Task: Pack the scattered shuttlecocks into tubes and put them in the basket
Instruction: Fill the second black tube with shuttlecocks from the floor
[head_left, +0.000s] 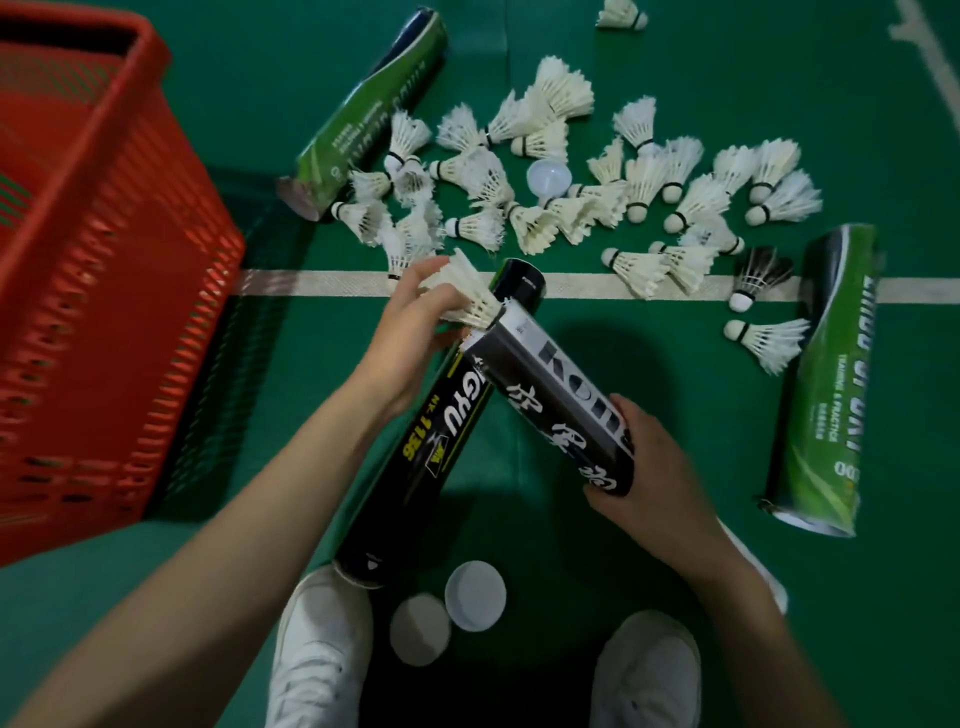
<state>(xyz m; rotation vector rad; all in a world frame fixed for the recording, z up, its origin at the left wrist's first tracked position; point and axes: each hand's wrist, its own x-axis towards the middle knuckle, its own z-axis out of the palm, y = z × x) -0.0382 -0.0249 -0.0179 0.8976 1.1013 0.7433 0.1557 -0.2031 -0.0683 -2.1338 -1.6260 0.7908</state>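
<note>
Grips shuttlecock (460, 291) in curled fingers of left hand (415, 322) right at open mouth of black tube (550, 384), clamps right hand (639, 467) round tube's near end, long axis slanting up-left toward left hand.

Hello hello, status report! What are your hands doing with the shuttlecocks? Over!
Left hand pinches shuttlecock at mouth of white-lettered tube. Right hand grips that tube. Loose shuttlecocks cover floor ahead. Yellow-lettered tube lies underneath, not blocking.
</note>
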